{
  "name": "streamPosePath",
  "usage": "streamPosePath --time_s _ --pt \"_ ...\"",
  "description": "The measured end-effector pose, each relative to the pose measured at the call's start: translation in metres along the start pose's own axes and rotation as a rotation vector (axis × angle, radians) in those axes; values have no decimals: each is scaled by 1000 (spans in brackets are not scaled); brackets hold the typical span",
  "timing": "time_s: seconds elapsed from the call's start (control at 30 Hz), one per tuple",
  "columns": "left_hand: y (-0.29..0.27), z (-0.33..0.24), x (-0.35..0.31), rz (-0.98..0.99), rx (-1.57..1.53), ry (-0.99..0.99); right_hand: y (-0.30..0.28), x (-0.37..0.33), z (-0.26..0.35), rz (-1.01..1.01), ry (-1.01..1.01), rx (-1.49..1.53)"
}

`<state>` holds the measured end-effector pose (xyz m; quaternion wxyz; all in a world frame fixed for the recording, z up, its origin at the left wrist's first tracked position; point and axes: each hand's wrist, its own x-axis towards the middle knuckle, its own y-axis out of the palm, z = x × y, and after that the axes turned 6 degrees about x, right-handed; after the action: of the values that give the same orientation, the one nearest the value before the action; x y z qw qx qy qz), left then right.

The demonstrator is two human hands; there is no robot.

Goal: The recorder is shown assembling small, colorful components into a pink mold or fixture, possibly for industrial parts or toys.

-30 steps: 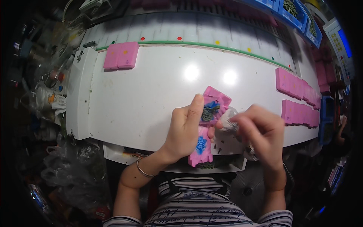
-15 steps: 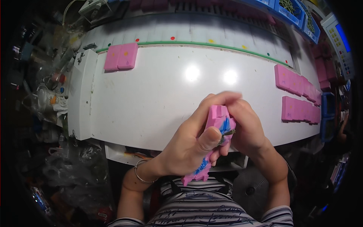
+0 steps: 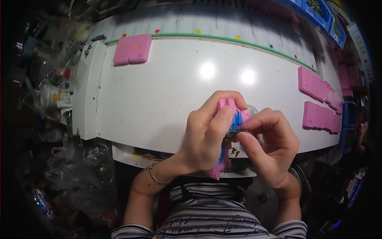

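My left hand (image 3: 209, 133) grips a pink rubber mould (image 3: 215, 172), bent open so that its blue inner faces show. The mould's upper end sticks out between thumb and fingers, and its lower end hangs over the table's front edge. A small dark green piece (image 3: 231, 136), thin and wax-like, sticks out of the opened mould. My right hand (image 3: 274, 145) is closed in a pinch on its outer end, thumb and forefinger together. The fingers hide much of the piece's shape.
On the white table (image 3: 171, 91), two pink moulds (image 3: 139, 48) stand at the far left and two rows of them (image 3: 318, 114) at the right. Below the front edge is an open drawer (image 3: 123, 155) with small green pieces (image 3: 235, 151). Blue baskets (image 3: 318, 12) stand far right.
My right hand has drawn back from around the mould and now pinches the green piece. The mould's lower end has swung right. The whole view has shifted slightly.
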<state>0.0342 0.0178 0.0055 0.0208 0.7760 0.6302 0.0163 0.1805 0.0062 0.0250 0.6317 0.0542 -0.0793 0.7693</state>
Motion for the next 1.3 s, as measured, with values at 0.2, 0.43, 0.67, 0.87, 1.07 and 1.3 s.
streamPosePath --time_s 0.2,0.43,0.67,0.87,1.07,1.3 --pt "-2 5 0 -38 26 11 7 -6 -5 -78 -87 -29" --pt "0 11 2 -116 36 82 8 -9 -10 -42 -254 -155" --pt "5 16 3 -258 123 166 16 -11 -11 -146 -80 -48" --pt "6 15 10 -500 231 264 17 -8 -10 -139 -74 49" --pt "-13 16 2 -341 -102 80 13 -11 -12 -140 -180 190" --pt "-12 7 -14 -297 -124 2 6 -15 -1 -63 -73 502"
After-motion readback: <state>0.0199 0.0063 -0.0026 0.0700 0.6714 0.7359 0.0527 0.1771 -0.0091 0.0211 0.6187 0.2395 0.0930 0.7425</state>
